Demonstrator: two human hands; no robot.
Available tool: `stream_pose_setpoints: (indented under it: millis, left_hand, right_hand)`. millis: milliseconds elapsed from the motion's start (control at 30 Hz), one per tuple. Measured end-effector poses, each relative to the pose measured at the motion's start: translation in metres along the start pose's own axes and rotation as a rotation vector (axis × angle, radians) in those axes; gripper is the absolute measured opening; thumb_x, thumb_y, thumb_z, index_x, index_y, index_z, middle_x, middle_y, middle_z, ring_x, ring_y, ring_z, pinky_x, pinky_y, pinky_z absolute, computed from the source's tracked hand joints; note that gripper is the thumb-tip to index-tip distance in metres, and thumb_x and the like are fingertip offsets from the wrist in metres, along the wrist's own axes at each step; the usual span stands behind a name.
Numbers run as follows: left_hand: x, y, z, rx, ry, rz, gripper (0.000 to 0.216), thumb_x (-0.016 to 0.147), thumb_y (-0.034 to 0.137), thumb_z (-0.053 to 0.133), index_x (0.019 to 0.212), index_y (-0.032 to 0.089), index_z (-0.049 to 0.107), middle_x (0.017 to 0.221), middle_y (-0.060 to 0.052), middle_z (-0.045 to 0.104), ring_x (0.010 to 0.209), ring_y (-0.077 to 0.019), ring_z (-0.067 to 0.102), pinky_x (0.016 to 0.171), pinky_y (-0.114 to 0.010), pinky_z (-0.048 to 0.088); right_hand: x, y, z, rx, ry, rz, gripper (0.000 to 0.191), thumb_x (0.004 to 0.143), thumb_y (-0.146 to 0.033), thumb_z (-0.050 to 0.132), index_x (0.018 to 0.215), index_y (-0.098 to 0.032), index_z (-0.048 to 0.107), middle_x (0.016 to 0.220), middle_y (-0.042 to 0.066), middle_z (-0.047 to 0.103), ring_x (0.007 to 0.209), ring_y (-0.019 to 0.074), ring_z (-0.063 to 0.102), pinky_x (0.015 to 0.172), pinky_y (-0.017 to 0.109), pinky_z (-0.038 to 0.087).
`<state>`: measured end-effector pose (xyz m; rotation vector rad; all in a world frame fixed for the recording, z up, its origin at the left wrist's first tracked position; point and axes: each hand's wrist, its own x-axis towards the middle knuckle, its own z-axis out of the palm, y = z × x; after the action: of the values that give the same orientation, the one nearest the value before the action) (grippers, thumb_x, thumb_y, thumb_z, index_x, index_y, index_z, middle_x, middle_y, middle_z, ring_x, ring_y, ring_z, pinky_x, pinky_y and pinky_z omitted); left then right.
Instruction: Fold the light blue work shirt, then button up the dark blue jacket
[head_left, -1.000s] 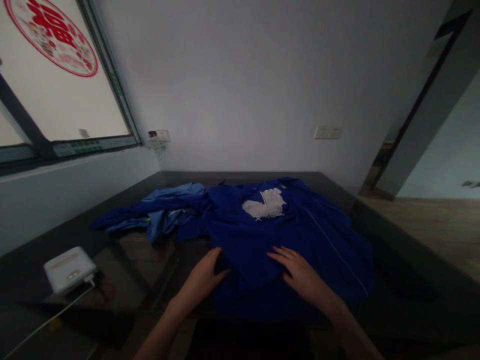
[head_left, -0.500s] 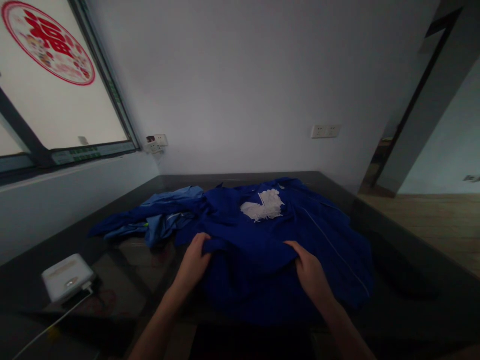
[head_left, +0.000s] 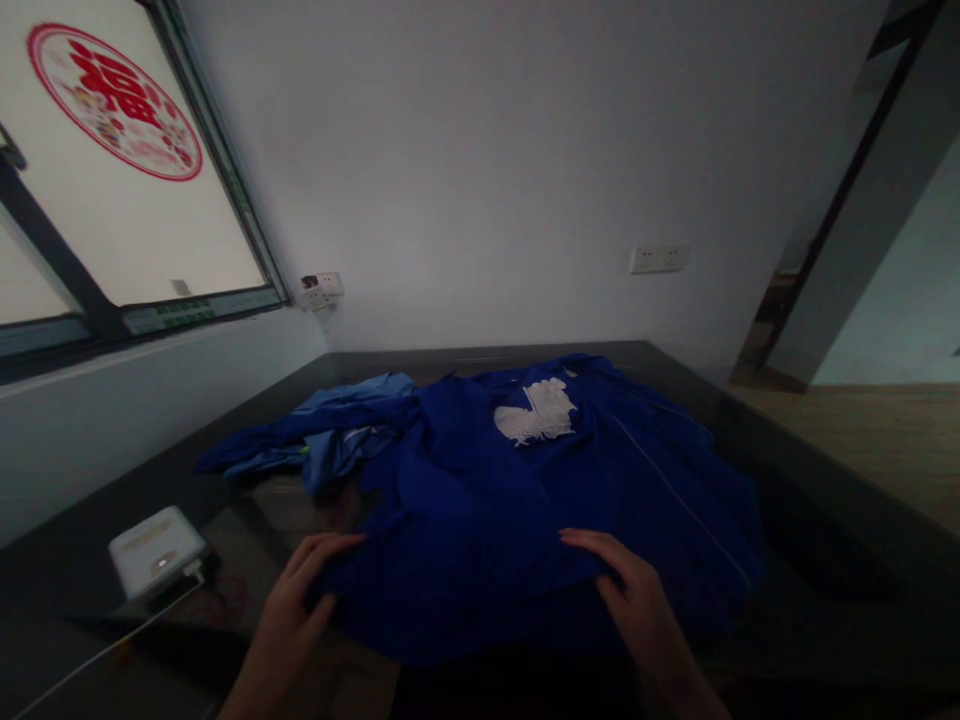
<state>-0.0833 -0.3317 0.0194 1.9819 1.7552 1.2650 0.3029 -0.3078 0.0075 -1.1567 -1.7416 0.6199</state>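
A blue jacket [head_left: 480,510] with thin pale piping lies spread over the dark table, its lower part near me. My left hand [head_left: 296,600] is at the jacket's near left edge, thumb and fingers apart, fingertips at the cloth. On the right, my right hand [head_left: 626,585] rests its stretched fingers on the jacket, with the thumb apart below them. A white, ragged-edged piece [head_left: 538,412] is on the upper part of the jacket; whether it is loose or attached I cannot tell.
Light and dark blue crumpled clothing [head_left: 337,430] lies at the left, against the jacket. A white box [head_left: 157,550] with a cable stands on the dark table [head_left: 255,400] at the left. Behind are the wall, sockets [head_left: 658,259] and a window with a red sticker [head_left: 116,100].
My left hand has let go of the gathered cloth and moved left and toward me. My right hand has loosened and come slightly nearer. The jacket's near part now lies flatter and wider.
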Motion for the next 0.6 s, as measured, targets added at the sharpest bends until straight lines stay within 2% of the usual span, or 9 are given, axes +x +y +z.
stream_pose_setpoints:
  millis: [67, 167, 233, 333, 400, 467, 533, 600]
  left_hand:
    - [-0.009, -0.013, 0.005, 0.109, -0.076, 0.013, 0.048, 0.056, 0.011, 0.046, 0.097, 0.023, 0.067, 0.105, -0.005, 0.061, 0.098, -0.0232, 0.06, 0.085, -0.033, 0.05]
    - [-0.013, -0.016, 0.008, 0.18, -0.102, -0.002, 0.047, 0.046, 0.007, 0.042, 0.082, 0.023, 0.067, 0.095, -0.004, 0.061, 0.094, -0.023, 0.059, 0.082, -0.033, 0.05]
    - [-0.008, -0.01, 0.005, 0.17, -0.081, -0.023, 0.04, 0.045, 0.007, 0.043, 0.075, 0.023, 0.065, 0.094, -0.004, 0.062, 0.095, -0.0238, 0.058, 0.084, -0.033, 0.049]
    - [0.001, 0.003, -0.006, 0.038, 0.02, -0.121, 0.019, 0.055, 0.013, 0.052, 0.071, 0.021, 0.06, 0.095, -0.005, 0.062, 0.093, -0.0241, 0.059, 0.082, -0.032, 0.05]
    - [0.003, 0.005, -0.013, -0.105, 0.079, -0.223, 0.011, 0.063, 0.022, 0.058, 0.073, 0.02, 0.055, 0.095, -0.005, 0.062, 0.09, -0.0235, 0.061, 0.076, -0.029, 0.052]
    - [0.0, 0.0, -0.017, -0.21, 0.065, -0.288, 0.013, 0.068, 0.028, 0.059, 0.078, 0.02, 0.053, 0.098, -0.005, 0.062, 0.09, -0.0236, 0.062, 0.071, -0.028, 0.053]
    - [-0.007, -0.014, -0.018, -0.196, 0.01, -0.266, 0.016, 0.07, 0.026, 0.058, 0.085, 0.02, 0.057, 0.105, -0.006, 0.062, 0.094, -0.025, 0.063, 0.074, -0.03, 0.055]
    - [-0.015, -0.03, -0.019, -0.053, -0.056, -0.191, 0.03, 0.069, 0.022, 0.055, 0.099, 0.023, 0.064, 0.118, -0.007, 0.06, 0.103, -0.0264, 0.061, 0.084, -0.033, 0.053]
  right_hand:
    - [-0.004, 0.003, 0.001, -0.036, -0.107, -0.006, 0.051, 0.066, -0.005, 0.039, 0.102, -0.023, 0.071, 0.111, 0.005, 0.068, 0.107, 0.0204, 0.061, 0.097, 0.041, 0.046]
    - [-0.01, 0.001, 0.002, -0.075, -0.224, -0.006, 0.053, 0.065, -0.003, 0.039, 0.102, -0.024, 0.071, 0.111, 0.006, 0.068, 0.108, 0.021, 0.06, 0.097, 0.041, 0.046]
    - [-0.013, -0.003, 0.003, -0.095, -0.276, -0.007, 0.055, 0.064, -0.002, 0.04, 0.103, -0.024, 0.071, 0.113, 0.006, 0.067, 0.109, 0.0209, 0.059, 0.098, 0.04, 0.045]
    - [-0.014, -0.005, 0.005, -0.133, -0.311, -0.014, 0.055, 0.065, -0.002, 0.04, 0.104, -0.024, 0.071, 0.113, 0.006, 0.067, 0.108, 0.0208, 0.06, 0.097, 0.038, 0.046]
    - [-0.014, -0.004, 0.008, -0.16, -0.3, -0.029, 0.05, 0.069, -0.002, 0.041, 0.103, -0.024, 0.071, 0.109, 0.006, 0.068, 0.105, 0.0207, 0.061, 0.095, 0.037, 0.048]
    - [-0.014, -0.003, 0.01, -0.183, -0.289, -0.061, 0.047, 0.074, -0.003, 0.041, 0.103, -0.024, 0.071, 0.106, 0.006, 0.069, 0.102, 0.0202, 0.062, 0.092, 0.035, 0.049]
    - [-0.016, -0.003, 0.011, -0.217, -0.3, -0.096, 0.047, 0.075, -0.002, 0.041, 0.104, -0.025, 0.07, 0.106, 0.006, 0.069, 0.101, 0.0197, 0.062, 0.091, 0.034, 0.05]
    - [-0.017, -0.005, 0.01, -0.265, -0.336, -0.114, 0.048, 0.074, -0.002, 0.043, 0.106, -0.026, 0.07, 0.109, 0.005, 0.068, 0.102, 0.02, 0.061, 0.094, 0.036, 0.048]
